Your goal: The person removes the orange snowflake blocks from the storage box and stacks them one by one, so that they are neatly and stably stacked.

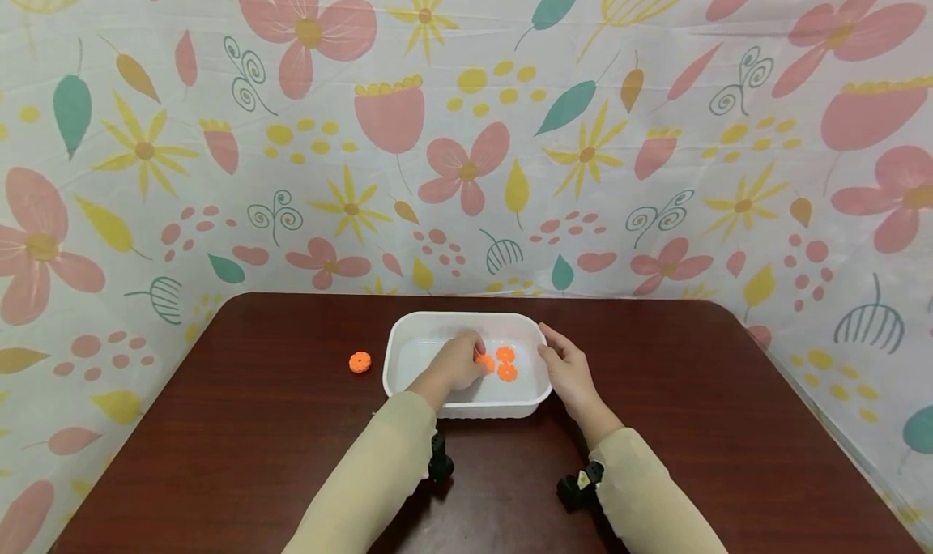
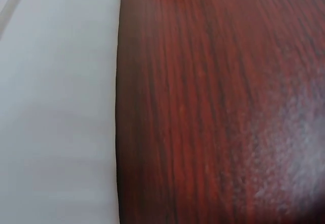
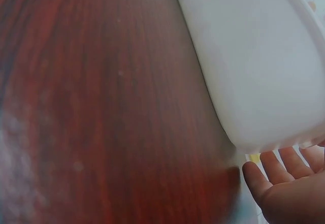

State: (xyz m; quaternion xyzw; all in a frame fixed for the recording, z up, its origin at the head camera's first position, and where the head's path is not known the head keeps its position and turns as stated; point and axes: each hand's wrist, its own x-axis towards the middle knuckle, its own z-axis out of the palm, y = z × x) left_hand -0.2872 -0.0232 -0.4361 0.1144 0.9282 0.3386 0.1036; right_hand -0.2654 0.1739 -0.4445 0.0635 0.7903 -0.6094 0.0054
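Observation:
A white rectangular tub (image 1: 430, 321) stands on the table, its side wall also filling part of the left wrist view. Reaching over the near rim, my left hand (image 1: 457, 363) is inside the tub and pinches an orange flower-shaped piece (image 1: 485, 364) at its fingertips. Two more flower-shaped pieces, one farther back (image 1: 505, 355) and one nearer (image 1: 507, 372), lie on the tub floor to the right. My right hand (image 1: 572, 376) holds the tub's right end, thumb at the rim and fingers (image 3: 277, 168) along the outer wall.
Left of the tub, a thicker orange flower-shaped piece (image 1: 359, 363) lies on the dark red-brown wooden table (image 1: 277, 424). A flower-printed cloth (image 1: 466, 133) hangs behind the table's back edge. Dark wrist cameras sit under both sleeves.

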